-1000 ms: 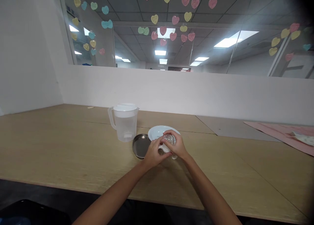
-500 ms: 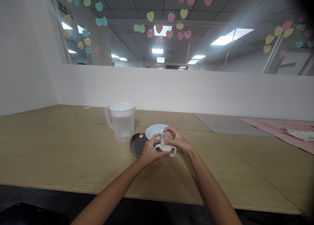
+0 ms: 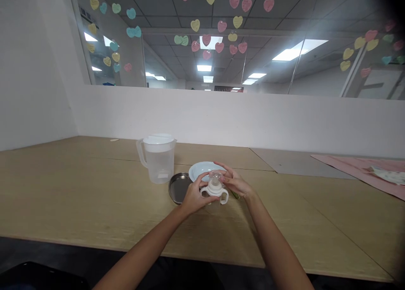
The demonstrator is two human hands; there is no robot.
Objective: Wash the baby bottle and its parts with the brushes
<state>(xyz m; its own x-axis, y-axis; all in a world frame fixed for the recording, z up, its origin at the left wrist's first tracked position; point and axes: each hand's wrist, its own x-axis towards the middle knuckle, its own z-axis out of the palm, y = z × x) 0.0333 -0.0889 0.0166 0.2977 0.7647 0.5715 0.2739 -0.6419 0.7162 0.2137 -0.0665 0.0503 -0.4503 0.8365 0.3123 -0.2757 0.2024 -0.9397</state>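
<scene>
A baby bottle [image 3: 215, 189] with a white collar and two white side handles stands upright between my hands near the middle of the table. My left hand [image 3: 195, 194] is wrapped round its left side, thumb across the front below the collar. A clear dome cap [image 3: 215, 177] covers the teat on top. The thumb and fingers of my right hand [image 3: 236, 182] are at the cap's right side, closed on it. Behind the bottle lies a white bowl [image 3: 199, 170], and to its left a dark metal tray [image 3: 179, 188], both partly hidden by my hands.
A clear lidded pitcher [image 3: 160, 161] holding clear liquid stands at the left behind the tray. Something green [image 3: 235, 194] lies under my right hand. A pink cloth [image 3: 344, 165] and a grey mat [image 3: 303, 163] lie at the right.
My right hand has loosened round the cap and moved slightly right, so more of the cap and teat shows. My left hand keeps its hold. The view has shifted slightly.
</scene>
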